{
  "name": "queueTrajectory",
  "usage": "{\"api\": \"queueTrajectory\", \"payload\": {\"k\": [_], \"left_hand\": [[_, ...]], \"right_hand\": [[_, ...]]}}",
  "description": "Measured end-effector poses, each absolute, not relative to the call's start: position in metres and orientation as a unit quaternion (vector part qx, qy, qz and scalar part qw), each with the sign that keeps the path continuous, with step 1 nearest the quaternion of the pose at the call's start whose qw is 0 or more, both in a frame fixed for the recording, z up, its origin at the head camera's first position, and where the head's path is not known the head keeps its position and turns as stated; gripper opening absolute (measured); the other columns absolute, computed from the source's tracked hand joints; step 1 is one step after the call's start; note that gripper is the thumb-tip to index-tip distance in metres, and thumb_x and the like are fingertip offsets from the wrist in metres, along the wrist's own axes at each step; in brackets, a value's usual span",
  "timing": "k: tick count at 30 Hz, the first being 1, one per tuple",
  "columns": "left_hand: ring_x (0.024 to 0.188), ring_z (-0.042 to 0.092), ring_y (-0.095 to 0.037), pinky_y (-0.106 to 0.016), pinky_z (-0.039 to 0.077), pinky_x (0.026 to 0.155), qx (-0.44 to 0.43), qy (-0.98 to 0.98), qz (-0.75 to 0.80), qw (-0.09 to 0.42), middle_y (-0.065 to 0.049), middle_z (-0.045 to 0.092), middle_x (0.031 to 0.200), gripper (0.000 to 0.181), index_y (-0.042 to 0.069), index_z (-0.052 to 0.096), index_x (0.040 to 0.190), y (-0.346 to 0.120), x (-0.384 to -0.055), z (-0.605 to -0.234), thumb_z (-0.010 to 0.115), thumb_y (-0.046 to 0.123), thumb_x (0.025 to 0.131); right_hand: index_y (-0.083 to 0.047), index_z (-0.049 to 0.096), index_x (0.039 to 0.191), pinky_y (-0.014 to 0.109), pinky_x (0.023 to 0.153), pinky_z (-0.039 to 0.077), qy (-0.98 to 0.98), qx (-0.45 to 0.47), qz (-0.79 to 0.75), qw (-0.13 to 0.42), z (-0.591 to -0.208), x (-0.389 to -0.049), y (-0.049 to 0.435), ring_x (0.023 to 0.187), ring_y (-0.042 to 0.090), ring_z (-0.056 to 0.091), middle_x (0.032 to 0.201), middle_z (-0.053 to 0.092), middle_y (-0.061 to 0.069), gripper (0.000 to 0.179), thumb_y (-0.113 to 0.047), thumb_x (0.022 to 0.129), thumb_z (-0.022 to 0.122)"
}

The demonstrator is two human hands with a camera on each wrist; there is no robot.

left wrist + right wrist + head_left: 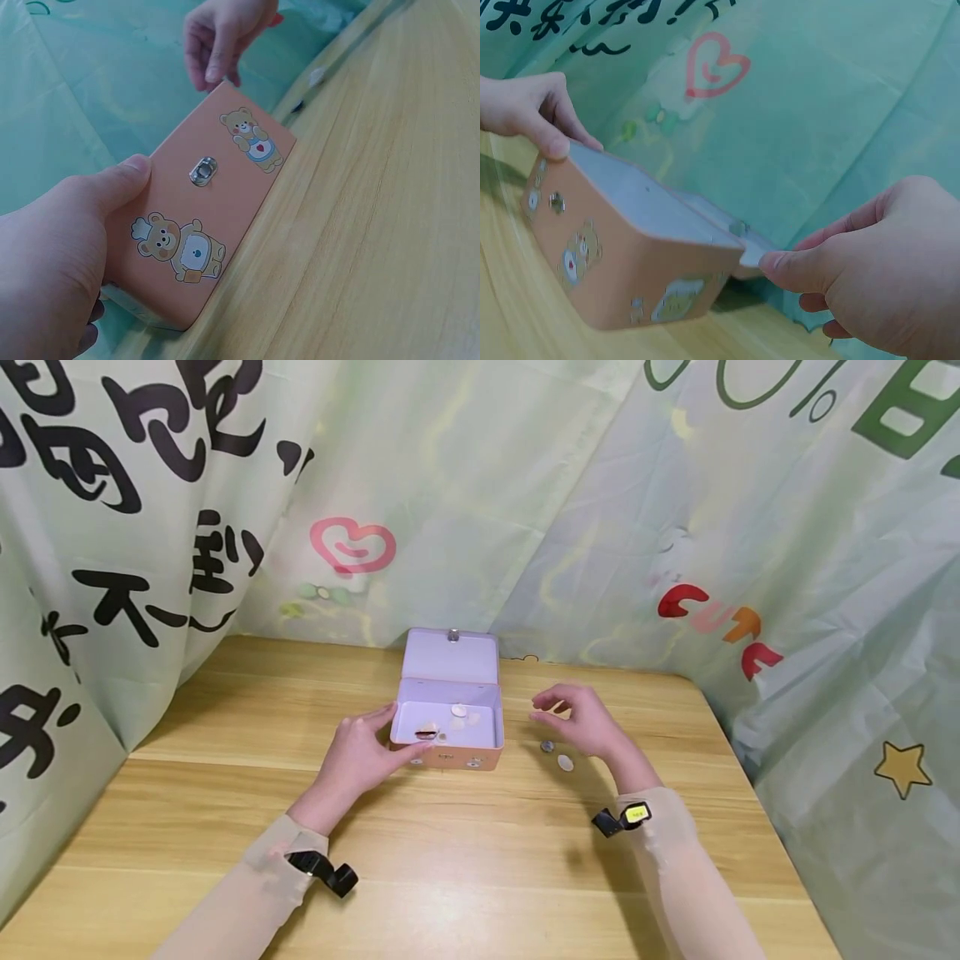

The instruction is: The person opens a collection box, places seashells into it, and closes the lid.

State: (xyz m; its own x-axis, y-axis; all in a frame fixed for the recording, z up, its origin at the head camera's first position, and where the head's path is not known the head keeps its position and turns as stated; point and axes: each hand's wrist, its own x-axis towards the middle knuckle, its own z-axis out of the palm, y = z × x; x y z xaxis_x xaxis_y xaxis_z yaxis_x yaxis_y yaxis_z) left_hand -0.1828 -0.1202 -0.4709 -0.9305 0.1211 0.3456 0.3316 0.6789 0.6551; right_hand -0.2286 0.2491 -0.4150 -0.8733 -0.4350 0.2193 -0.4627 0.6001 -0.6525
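A small tin box (456, 758), orange outside with bear pictures and lilac inside, stands on the table with its lid (450, 657) raised at the back. My left hand (358, 750) grips its left front corner, thumb over the front rim and fingers along the side. Several small pieces lie in the box, among them a white round piece (459, 711) and a brownish one (426, 734). To the right of the box my right hand (581, 720) hovers, its fingers bent with a gap to the thumb; nothing shows between them. Near it lie a dark round piece (547, 747) and a whitish oval piece (566, 763).
The wooden table (450, 877) carries the box and the loose pieces. Printed pale curtains (480, 510) hang behind and at both sides of it. A metal clasp (203, 171) sits on the box's front, and another fitting (453, 635) on the lid's edge.
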Motion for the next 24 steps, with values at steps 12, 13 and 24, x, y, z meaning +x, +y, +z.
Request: {"api": "queueTrajectory", "payload": {"k": [12,13,24], "left_hand": [[0.054,0.048,-0.014,-0.033,0.044,0.048,-0.123,-0.908,-0.376,0.134,-0.026,0.061,0.138,0.101,-0.009,0.064,0.138,-0.120,-0.183,-0.471,0.086,0.069,0.077],[0.053,0.047,-0.014,-0.032,0.044,0.048,-0.124,-0.908,-0.377,0.134,-0.026,0.060,0.138,0.101,-0.009,0.064,0.138,-0.120,-0.183,-0.471,0.086,0.069,0.077],[0.049,0.045,-0.013,-0.031,0.043,0.045,-0.127,-0.905,-0.382,0.137,-0.026,0.060,0.138,0.100,-0.009,0.063,0.138,-0.120,-0.183,-0.472,0.087,0.067,0.077]], "right_hand": [[0.003,0.075,0.117,0.049,0.090,0.057,-0.904,0.205,0.374,-0.017,-0.448,-0.220,0.268,0.100,0.028,0.069,0.108,0.075,0.010,0.023,-0.010,0.098,0.078],[0.003,0.074,0.118,0.049,0.090,0.058,-0.906,0.201,0.373,-0.020,-0.450,-0.219,0.269,0.100,0.028,0.069,0.108,0.075,0.010,0.024,-0.009,0.097,0.078],[0.001,0.074,0.116,0.045,0.088,0.057,-0.909,0.187,0.373,-0.021,-0.472,-0.215,0.276,0.096,0.023,0.069,0.105,0.075,0.007,0.024,-0.012,0.096,0.080]]}}
